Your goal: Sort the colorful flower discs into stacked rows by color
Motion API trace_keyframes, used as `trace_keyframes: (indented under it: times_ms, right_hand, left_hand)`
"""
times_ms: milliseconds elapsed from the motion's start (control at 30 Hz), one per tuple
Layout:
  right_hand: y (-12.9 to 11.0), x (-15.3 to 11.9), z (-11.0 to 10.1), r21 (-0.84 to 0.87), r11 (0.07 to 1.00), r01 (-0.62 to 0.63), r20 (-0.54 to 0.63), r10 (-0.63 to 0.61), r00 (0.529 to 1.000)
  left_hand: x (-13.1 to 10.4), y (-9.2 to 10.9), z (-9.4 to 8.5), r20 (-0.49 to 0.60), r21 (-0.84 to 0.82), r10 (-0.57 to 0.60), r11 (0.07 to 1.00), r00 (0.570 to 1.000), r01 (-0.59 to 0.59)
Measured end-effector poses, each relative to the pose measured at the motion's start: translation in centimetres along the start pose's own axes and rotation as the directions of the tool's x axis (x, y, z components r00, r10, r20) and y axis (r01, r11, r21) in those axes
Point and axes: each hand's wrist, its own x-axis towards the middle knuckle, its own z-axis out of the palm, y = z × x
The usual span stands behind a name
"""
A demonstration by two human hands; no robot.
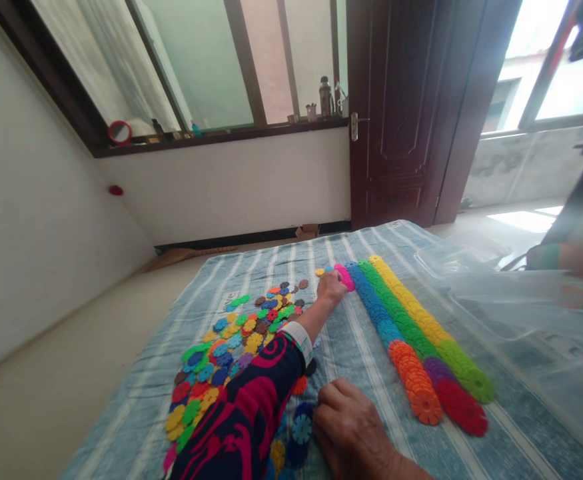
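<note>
My left hand reaches over the bed, its fingers closed on pink interlocking discs at the far end of the rows. Beside them runs a row of overlapping blue discs, then green discs and yellow discs. Nearer me these rows continue in orange discs, red discs and lime discs. My right hand rests low on the sheet with curled fingers, next to some dark blue discs. Whatever its fingertips hold is hidden.
A loose pile of mixed-colour discs spreads to the left, partly under my left sleeve. Clear plastic containers stand at the bed's right side. Beyond the striped bedsheet are a wall, a windowsill with small items and a brown door.
</note>
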Motion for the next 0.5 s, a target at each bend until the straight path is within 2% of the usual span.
trace_keyframes:
  times_ms: [100,200,333,500]
  right_hand:
    - [-0.2,0.1,-0.3,0.021,1.000,-0.013,-0.005,0.013,1.000]
    - [-0.4,0.0,-0.7,0.045,0.999,-0.031,0.017,0.030,0.999]
    - [-0.4,-0.5,-1.2,0.067,0.997,-0.045,0.077,0.040,0.996]
    - [-0.3,-1.0,-1.3,0.089,0.995,-0.050,0.146,0.036,0.989]
  left_hand:
    - [-0.9,-0.7,-1.5,-0.006,0.015,0.016,1.000,1.000,-0.016]
    - [-2.6,-2.5,-4.5,0.004,0.026,0.035,0.999,0.999,-0.035]
    - [-6.2,-6.5,-10.5,0.051,0.062,0.027,0.998,0.998,-0.030]
    - [-11.5,-12.2,-18.2,0.113,0.174,-0.067,0.984,0.991,0.047]
